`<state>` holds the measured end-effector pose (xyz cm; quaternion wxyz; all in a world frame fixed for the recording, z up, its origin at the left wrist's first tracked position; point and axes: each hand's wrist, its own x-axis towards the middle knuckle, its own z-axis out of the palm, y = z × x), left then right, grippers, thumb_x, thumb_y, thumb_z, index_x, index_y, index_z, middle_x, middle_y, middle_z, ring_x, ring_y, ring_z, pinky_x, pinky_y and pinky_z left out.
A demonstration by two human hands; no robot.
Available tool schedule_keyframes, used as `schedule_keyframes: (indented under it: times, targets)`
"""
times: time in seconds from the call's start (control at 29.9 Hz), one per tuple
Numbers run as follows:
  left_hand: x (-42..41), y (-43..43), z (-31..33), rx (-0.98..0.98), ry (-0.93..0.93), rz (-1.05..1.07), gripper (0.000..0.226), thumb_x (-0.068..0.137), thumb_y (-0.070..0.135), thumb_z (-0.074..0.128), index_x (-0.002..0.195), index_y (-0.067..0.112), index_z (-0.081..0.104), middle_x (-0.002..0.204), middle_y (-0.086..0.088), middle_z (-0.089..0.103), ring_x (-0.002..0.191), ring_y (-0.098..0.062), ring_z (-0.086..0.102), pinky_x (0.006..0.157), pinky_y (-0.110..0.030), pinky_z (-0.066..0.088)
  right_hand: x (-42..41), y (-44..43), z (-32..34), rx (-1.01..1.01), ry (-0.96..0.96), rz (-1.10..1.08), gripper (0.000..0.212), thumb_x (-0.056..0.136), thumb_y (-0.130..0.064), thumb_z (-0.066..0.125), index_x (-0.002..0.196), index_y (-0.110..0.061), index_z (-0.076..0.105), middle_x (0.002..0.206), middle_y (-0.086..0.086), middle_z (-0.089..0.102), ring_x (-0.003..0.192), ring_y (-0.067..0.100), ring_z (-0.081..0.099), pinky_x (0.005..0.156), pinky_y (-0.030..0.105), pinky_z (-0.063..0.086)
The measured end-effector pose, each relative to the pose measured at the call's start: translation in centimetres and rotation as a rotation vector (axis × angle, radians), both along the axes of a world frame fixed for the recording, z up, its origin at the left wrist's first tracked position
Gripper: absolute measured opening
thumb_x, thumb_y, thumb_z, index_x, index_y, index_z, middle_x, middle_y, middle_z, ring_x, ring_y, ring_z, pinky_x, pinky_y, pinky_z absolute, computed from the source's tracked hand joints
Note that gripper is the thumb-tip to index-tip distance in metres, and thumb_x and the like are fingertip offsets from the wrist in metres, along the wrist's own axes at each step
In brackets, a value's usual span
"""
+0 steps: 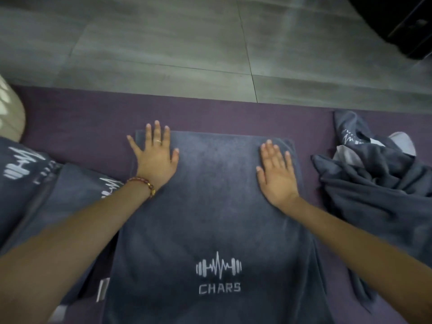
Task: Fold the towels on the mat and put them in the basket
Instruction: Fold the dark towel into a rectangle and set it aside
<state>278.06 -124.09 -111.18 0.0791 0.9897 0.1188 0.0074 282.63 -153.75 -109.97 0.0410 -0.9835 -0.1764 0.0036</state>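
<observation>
The towel (210,206) is dark grey-blue and looks soft and fuzzy. It lies flat and smooth in the middle of the purple mat (81,118), in a long neat shape that runs from the person toward the floor. Near the close end it has a white picture (219,267) of a weight bar with a zigzag line through it. Under that is the word CHARS.

Both hands press down on the far end of the towel. The left hand (155,157) is wide and flat near the far left corner, with its fingers spread, and its little finger reaches past the towel's edge. It wears a thin ring (159,141), and a bead bracelet (142,185) sits on the wrist. The right hand (277,174) is wide and flat too, near the far right edge. Neither hand holds anything.

On the right of the mat is a crumpled pile of towels (378,178) in the same colour. On the left lie more towels (35,183) with the same white picture. A blurry bit of a cream basket (11,113) shows at the left edge. Past the mat is a grey tiled floor (163,43).
</observation>
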Motion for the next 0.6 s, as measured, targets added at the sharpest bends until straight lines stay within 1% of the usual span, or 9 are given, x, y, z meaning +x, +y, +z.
schedule_keyframes:
  times: [0.07,0.1,0.17,0.27,0.37,0.4,0.47,0.54,0.6]
  targets:
    - [-4.1,-2.3,-0.4,0.074,-0.022,-0.291,0.064,0.092,0.046,0.025,0.150,0.018,0.023,0.157,-0.009,0.020,0.144,-0.034,0.016,0.103,-0.073,0.004,-4.3,0.4,-0.2,-0.004,0.014,0.268,0.061,0.095,-0.038,0.026,0.147,-0.006,0.029,0.154,0.009,0.027,0.141,0.021,0.019,0.115,0.035,0.001]
    - [-6.2,-2.8,-0.7,0.114,-0.017,-0.434,0.064,0.091,0.048,0.025,0.148,0.019,0.027,0.155,-0.006,0.026,0.142,-0.035,0.021,0.102,-0.075,0.012,-6.1,0.1,-0.6,-0.025,0.032,0.340,0.060,0.095,-0.038,0.029,0.147,-0.007,0.031,0.153,0.007,0.029,0.140,0.019,0.021,0.115,0.035,0.005]
    - [-9.6,-2.5,-0.9,0.135,0.016,-0.571,0.063,0.091,0.048,0.026,0.147,0.020,0.032,0.154,-0.002,0.029,0.141,-0.034,0.024,0.103,-0.071,0.019,-8.7,-2.2,-1.0,-0.056,0.076,0.341,0.060,0.094,-0.039,0.031,0.147,-0.012,0.030,0.154,0.002,0.027,0.141,0.017,0.025,0.115,0.035,0.010]
    - [-12.2,-1.1,-0.9,0.119,-0.007,-0.544,0.063,0.090,0.047,0.028,0.147,0.021,0.032,0.154,-0.001,0.029,0.142,-0.031,0.023,0.105,-0.067,0.016,-9.2,-7.5,-0.5,-0.060,0.117,0.124,0.065,0.091,-0.043,0.025,0.149,-0.015,0.022,0.155,-0.003,0.019,0.143,0.018,0.023,0.116,0.033,0.009]
    - [-12.5,-0.7,-0.3,0.091,0.055,-0.508,0.064,0.089,0.049,0.027,0.148,0.024,0.029,0.154,0.000,0.029,0.142,-0.028,0.021,0.106,-0.066,0.011,-7.9,-10.0,0.4,-0.097,0.156,-0.049,0.075,0.084,-0.051,0.006,0.151,-0.019,0.012,0.158,-0.004,0.009,0.145,0.017,0.015,0.116,0.034,0.007]
    - [-12.5,-0.9,-0.2,0.083,0.075,-0.489,0.065,0.089,0.050,0.024,0.148,0.025,0.027,0.155,0.000,0.027,0.143,-0.028,0.019,0.107,-0.067,0.009,-7.7,-9.8,0.7,-0.116,0.174,-0.109,0.077,0.082,-0.052,0.001,0.152,-0.019,0.009,0.159,-0.003,0.006,0.146,0.016,0.012,0.117,0.034,0.004]
    - [-12.7,-1.8,0.1,0.076,0.113,-0.407,0.069,0.087,0.052,0.012,0.150,0.027,0.019,0.158,0.002,0.016,0.146,-0.028,0.009,0.107,-0.068,0.002,-8.3,-8.7,1.3,-0.120,0.159,-0.191,0.076,0.085,-0.048,0.004,0.151,-0.013,0.008,0.159,0.003,0.004,0.147,0.019,0.006,0.117,0.035,-0.002]
    - [-13.5,-3.2,0.4,0.079,0.131,-0.350,0.072,0.085,0.053,0.004,0.151,0.026,0.014,0.159,-0.002,0.009,0.146,-0.031,0.004,0.106,-0.069,-0.001,-10.7,-6.9,1.7,-0.091,0.076,-0.050,0.070,0.091,-0.043,0.013,0.150,-0.006,0.016,0.158,0.008,0.010,0.146,0.023,0.009,0.117,0.034,-0.005]
    - [-15.9,-4.9,0.7,0.125,0.108,-0.472,0.067,0.090,0.051,0.013,0.150,0.022,0.020,0.157,-0.011,0.020,0.144,-0.036,0.016,0.104,-0.072,0.007,-14.7,-5.8,1.5,-0.087,0.041,0.218,0.064,0.094,-0.040,0.024,0.148,-0.005,0.024,0.155,0.009,0.019,0.144,0.024,0.018,0.117,0.036,0.001]
